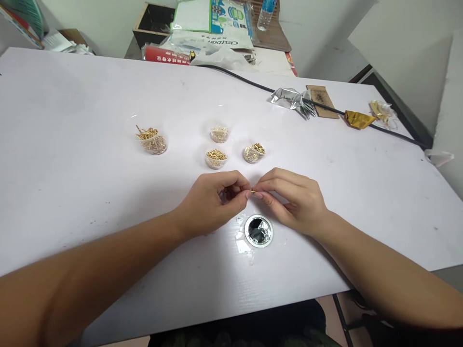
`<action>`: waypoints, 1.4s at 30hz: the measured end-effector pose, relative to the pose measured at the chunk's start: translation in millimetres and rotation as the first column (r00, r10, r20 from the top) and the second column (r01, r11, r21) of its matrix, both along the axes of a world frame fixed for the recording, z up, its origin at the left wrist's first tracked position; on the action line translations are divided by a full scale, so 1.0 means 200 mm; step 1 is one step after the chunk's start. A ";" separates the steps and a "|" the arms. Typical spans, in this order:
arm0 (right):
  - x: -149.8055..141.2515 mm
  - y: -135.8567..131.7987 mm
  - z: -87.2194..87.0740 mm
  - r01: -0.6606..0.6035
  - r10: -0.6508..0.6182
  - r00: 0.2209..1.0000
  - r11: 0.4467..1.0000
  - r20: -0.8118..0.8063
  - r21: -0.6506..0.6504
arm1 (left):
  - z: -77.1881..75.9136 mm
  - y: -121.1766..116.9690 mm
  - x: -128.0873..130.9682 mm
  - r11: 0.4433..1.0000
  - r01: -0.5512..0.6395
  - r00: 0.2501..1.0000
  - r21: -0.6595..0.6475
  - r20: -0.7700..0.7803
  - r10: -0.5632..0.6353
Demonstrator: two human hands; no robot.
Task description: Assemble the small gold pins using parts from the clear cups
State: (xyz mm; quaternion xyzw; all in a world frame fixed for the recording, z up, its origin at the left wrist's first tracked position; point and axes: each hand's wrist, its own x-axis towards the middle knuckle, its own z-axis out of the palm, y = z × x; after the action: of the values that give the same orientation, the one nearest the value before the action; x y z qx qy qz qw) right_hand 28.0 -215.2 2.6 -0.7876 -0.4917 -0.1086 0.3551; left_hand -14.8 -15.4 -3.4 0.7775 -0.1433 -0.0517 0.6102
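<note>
My left hand [213, 202] and my right hand [292, 200] meet fingertip to fingertip over the white table [90, 183], both pinched on one tiny gold pin [252, 192]. Just below them a round metal-rimmed hole [258, 231] with crumpled foil inside sits in the table. Beyond the hands stand several small clear cups of gold pins: a larger one [154, 140] at the left, one [216, 158] nearest the hands, one [219, 133] behind it and one [253, 153] to the right.
A black cable [253, 84] runs across the far side of the table. Crumpled silver foil [294, 100], a brown card [321, 101] and gold foil [358, 119] lie at the far right. Boxes, bags and a bottle [266, 13] are stacked beyond the far edge.
</note>
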 end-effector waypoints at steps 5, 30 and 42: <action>0.01 -0.01 0.00 -0.012 0.013 0.998 1.000 -0.069 0.006 | 0.00 0.00 0.00 1.000 0.008 1.000 0.013 0.019 -0.008; 0.03 -0.01 -0.05 -0.092 0.311 0.630 0.940 -0.712 0.329 | -0.01 0.01 0.00 0.992 0.109 0.993 -0.058 -0.034 -0.111; 0.03 0.00 -0.06 -0.068 0.417 0.373 0.903 -0.829 0.424 | 0.00 0.01 0.00 0.982 0.141 0.988 -0.124 -0.052 -0.148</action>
State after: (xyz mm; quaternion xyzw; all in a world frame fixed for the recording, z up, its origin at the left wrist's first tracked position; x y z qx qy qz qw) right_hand 33.1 -215.7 -8.8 -0.5678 -0.3077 0.3104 0.6976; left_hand -14.0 -13.2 -2.6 0.7250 -0.1834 -0.1109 0.6545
